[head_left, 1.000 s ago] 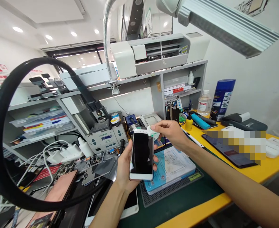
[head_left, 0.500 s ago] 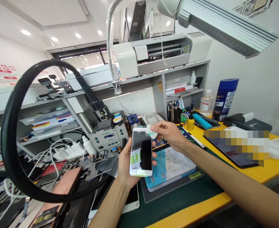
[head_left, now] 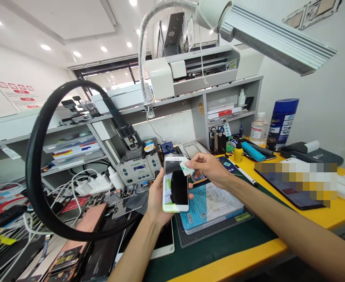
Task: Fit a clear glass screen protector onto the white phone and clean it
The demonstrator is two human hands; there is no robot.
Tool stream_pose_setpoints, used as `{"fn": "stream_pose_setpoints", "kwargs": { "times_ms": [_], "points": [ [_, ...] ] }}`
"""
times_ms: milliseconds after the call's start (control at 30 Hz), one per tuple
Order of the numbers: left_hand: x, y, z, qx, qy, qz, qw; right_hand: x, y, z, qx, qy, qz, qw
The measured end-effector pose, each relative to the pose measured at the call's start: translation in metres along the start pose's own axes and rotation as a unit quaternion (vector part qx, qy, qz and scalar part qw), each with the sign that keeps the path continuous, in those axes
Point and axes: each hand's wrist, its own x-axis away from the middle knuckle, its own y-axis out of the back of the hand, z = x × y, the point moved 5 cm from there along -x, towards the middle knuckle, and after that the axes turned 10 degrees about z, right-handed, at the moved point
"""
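Note:
A white-framed smartphone with a dark, reflecting screen is held upright and tilted in my left hand, whose fingers wrap round its back and right edge. My right hand pinches a small white wipe-like piece with green print against the upper right of the screen. Whether it is paper or cloth I cannot tell. Below the phone, a blue and white flat box lies on a grey perforated mat. A white-framed tablet lies partly under my left forearm.
A thick black hose loops at the left from a rework station. White cables and phone parts crowd the left side. A lamp hangs overhead. A blue spray can, clear bottle and dark tablet stand or lie at right.
The white piece has moved from the phone's upper right corner down onto the screen, with my right hand. The camera view has shifted slightly, so the surroundings sit further right.

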Motion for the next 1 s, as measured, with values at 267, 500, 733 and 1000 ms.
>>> {"fn": "stream_pose_setpoints", "kwargs": {
  "times_ms": [267,500,733,1000],
  "points": [
    [0.000,0.011,-0.004,0.012,-0.023,-0.098,0.995,0.001,-0.009,-0.014,0.029,-0.033,0.025,0.999],
    [0.000,0.011,-0.014,0.026,-0.051,-0.109,0.992,0.004,-0.019,-0.027,0.061,-0.053,0.064,0.995],
    [0.000,0.004,-0.019,-0.030,-0.081,-0.052,0.995,0.005,-0.020,-0.024,0.087,-0.053,0.068,0.992],
    [0.003,0.004,-0.022,-0.039,-0.108,-0.020,0.993,0.010,-0.027,-0.014,0.117,-0.027,0.071,0.990]
  ]
}}
